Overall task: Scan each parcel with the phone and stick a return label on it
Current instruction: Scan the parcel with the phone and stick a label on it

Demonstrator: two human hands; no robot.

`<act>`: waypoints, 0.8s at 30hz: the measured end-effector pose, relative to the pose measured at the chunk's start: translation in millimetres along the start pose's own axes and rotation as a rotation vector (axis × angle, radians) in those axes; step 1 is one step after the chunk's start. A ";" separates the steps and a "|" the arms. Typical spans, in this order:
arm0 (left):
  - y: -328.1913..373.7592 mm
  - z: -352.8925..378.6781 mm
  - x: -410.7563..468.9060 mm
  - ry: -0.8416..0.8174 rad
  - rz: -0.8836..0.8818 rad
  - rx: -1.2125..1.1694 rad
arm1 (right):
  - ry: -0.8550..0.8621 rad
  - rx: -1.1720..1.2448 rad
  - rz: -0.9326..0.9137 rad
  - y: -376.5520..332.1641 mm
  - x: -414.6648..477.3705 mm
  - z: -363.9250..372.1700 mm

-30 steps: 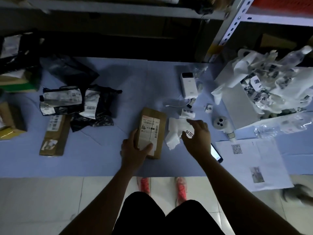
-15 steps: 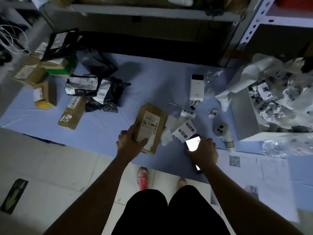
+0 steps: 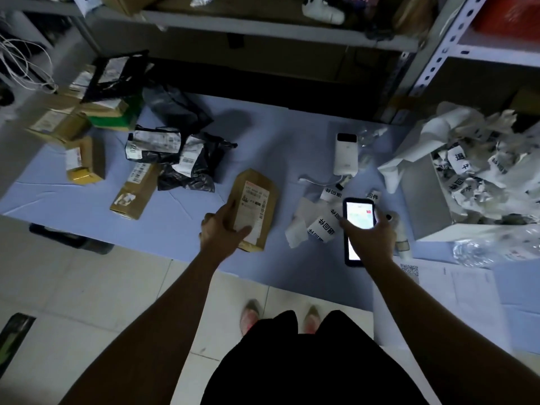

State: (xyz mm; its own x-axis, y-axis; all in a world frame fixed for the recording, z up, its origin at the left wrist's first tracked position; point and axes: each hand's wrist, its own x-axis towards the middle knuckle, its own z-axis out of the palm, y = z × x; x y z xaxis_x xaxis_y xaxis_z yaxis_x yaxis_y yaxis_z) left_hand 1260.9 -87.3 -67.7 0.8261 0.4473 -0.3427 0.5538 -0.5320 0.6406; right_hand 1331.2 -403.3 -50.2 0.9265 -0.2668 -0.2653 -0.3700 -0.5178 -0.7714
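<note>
Right hand (image 3: 371, 241) grips the lit phone (image 3: 358, 214); the parcel (image 3: 257, 200) (long axis pointing away) lies leftward, gripped by my left hand (image 3: 221, 232).

Parcel (image 3: 253, 209) left of phone (image 3: 358, 220); both on table (image 3: 280, 147)

Two bare forearms extend from the bottom corners of the view, angled inward and forward, ending well apart near the front edge of the table (image 3: 277, 147). The left hand (image 3: 222, 230) lies left of centre with a straight wrist; its thumb rests across the top face of a brown parcel (image 3: 258, 200) and its fingers curl round the parcel's left edge, gripping the near end. The right hand (image 3: 371, 238) is just over the table's front edge, back of the hand upward, holding a phone (image 3: 358, 215) by its sides, thumb at the lit screen's left edge, fingers round the right
</note>
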 end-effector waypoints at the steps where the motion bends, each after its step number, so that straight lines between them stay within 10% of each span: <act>1: -1.9 -1.9 1.2 0.002 0.013 -0.009 | -0.067 0.004 -0.047 -8.9 -1.3 2.2; 8: -10.0 -12.1 9.7 0.012 0.122 0.097 | -0.511 -0.584 -0.384 -44.0 -25.1 19.2; 24: -13.7 -8.9 10.5 0.042 0.132 0.054 | -0.410 -0.739 -0.330 -45.4 -42.1 -0.6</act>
State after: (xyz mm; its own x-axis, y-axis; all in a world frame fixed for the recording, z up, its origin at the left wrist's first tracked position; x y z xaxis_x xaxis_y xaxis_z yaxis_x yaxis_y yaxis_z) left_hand 1261.0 -69.0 -74.0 0.8878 0.3999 -0.2277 0.4460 -0.6260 0.6397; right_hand 1308.9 -369.1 -3.7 0.8926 0.2247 -0.3909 0.0999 -0.9440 -0.3146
